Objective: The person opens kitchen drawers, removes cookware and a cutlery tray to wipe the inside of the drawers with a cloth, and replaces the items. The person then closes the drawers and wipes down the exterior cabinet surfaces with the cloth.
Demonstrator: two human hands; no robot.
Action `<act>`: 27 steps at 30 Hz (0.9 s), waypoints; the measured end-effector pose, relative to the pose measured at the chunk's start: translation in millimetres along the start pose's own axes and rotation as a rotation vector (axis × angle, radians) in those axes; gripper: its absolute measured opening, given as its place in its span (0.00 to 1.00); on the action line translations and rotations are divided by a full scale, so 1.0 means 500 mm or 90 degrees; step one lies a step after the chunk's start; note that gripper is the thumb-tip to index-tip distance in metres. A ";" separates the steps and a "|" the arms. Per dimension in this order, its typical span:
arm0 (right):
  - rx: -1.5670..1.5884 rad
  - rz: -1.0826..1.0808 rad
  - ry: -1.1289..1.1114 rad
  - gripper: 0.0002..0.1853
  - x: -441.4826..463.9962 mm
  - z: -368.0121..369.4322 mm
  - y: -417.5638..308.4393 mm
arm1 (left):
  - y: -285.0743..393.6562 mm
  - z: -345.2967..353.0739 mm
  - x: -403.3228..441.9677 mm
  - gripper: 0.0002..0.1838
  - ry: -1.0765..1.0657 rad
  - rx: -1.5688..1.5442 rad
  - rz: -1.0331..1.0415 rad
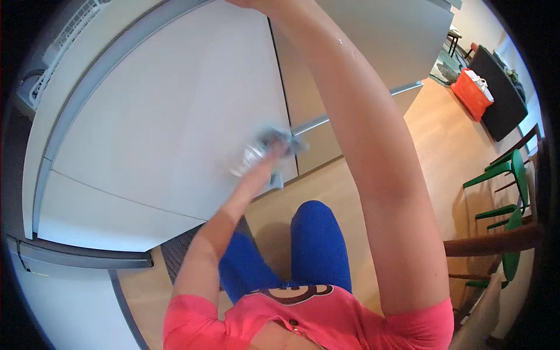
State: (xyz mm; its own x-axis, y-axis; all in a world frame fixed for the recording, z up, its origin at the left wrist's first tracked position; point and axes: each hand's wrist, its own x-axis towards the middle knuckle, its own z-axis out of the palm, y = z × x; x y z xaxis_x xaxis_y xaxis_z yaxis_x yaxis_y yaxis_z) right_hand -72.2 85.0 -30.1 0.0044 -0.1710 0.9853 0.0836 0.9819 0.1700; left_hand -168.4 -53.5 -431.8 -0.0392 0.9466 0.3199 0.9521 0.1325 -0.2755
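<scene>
My left hand (274, 156), smeared by motion, is closed on a blurred grey-blue cloth (271, 137) against the white cabinet front (175, 105), close to its lower right edge. A corner of the cloth hangs below the hand. My right arm stretches up across the view, and only a part of my right hand (248, 3) shows at the top edge, near the top of the cabinet. Its fingers are cut off by the frame.
Beige drawers with metal strips (315, 124) adjoin the white front. A white rack (64, 46) is at the upper left. Green chairs (513, 175) and a wooden table edge (496, 240) are at the right. Farther back are an orange bag (471, 95) and a dark sofa (499, 87).
</scene>
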 end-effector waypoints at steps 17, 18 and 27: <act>0.069 0.048 -0.130 0.24 0.021 -0.048 -0.019 | -0.143 -0.537 0.157 0.31 0.367 0.120 -0.137; 0.071 0.061 -0.156 0.24 0.025 -0.057 -0.019 | -0.116 -0.529 0.180 0.32 0.338 0.130 -0.107; 0.080 0.087 -0.167 0.24 0.020 -0.055 -0.017 | 0.020 0.104 0.006 0.16 0.107 0.046 0.116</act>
State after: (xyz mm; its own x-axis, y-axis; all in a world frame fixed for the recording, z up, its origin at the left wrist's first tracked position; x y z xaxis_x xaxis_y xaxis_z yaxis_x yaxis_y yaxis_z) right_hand -45.4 72.5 -22.4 -0.2517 -0.0257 0.9675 -0.0233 0.9995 0.0205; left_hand -174.9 -33.9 -480.9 0.1872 0.8957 0.4034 0.9147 -0.0092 -0.4040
